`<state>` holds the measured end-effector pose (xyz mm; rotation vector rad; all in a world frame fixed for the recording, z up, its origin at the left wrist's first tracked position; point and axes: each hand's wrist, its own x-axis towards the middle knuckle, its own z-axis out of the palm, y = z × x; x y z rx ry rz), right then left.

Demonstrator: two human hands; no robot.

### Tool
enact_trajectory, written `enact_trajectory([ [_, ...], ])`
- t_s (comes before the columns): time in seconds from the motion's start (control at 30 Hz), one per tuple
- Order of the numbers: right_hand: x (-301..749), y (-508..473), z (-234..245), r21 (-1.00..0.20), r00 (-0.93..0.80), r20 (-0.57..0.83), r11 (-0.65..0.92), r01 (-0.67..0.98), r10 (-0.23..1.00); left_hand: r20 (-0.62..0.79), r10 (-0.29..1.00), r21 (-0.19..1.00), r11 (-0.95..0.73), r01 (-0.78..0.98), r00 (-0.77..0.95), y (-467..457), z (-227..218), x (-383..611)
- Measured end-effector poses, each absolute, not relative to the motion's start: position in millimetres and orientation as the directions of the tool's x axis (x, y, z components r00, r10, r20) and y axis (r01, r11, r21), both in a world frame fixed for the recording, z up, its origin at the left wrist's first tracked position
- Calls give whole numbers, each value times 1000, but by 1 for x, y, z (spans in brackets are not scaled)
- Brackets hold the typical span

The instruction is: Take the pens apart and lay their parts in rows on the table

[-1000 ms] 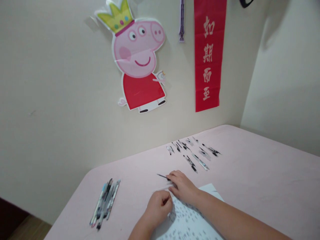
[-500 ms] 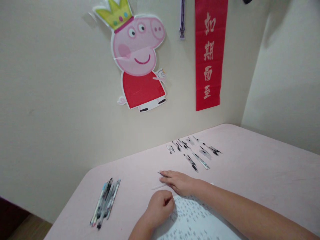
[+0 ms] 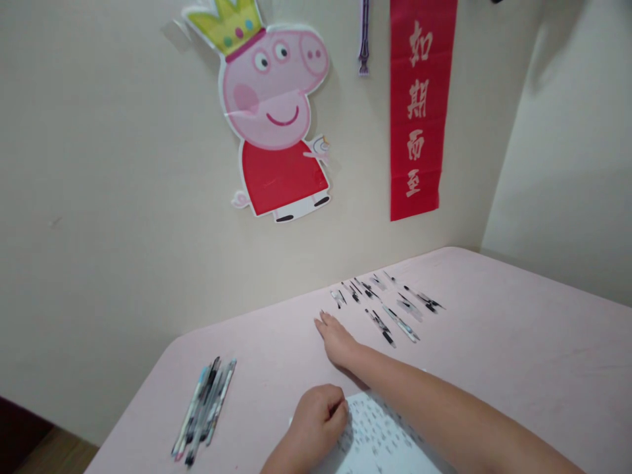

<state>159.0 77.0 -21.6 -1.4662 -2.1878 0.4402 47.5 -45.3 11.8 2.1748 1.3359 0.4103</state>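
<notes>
My left hand [image 3: 316, 418] is closed in a fist at the near edge of the table, by the top left corner of a sheet of paper [image 3: 375, 428] covered in small dark marks. What it holds, if anything, is hidden. Farther forward, my right hand [image 3: 336, 337] is over the table with its fingers drawn together and pointing away. A small dark tip shows at the fingertips, too small to name. Just beyond and to its right lie pen parts in small groups [image 3: 380, 326]. A bundle of pens [image 3: 203, 411] lies to the left of my hands.
The pink tabletop [image 3: 518, 342] meets the wall at its far edge. On the wall hang a pink pig cutout [image 3: 281, 178] with a crown, a red banner [image 3: 419, 131] with characters, and a purple strap [image 3: 364, 39].
My right hand has moved forward toward the pen parts. The thin white stick that lay beside it no longer shows on the table. My left hand has stayed closed near the paper.
</notes>
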Motion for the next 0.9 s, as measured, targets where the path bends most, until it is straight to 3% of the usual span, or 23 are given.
enact_trajectory([
  [0.27, 139, 125, -17, -483, -154, 207, 238, 843, 966, -46, 896, 600, -329, 729, 442, -43, 11, 46],
  [0.9, 134, 143, -19, -521, -89, 219, 194, 832, 972, -38, 898, 572, -340, 746, 439, -44, 12, 46],
])
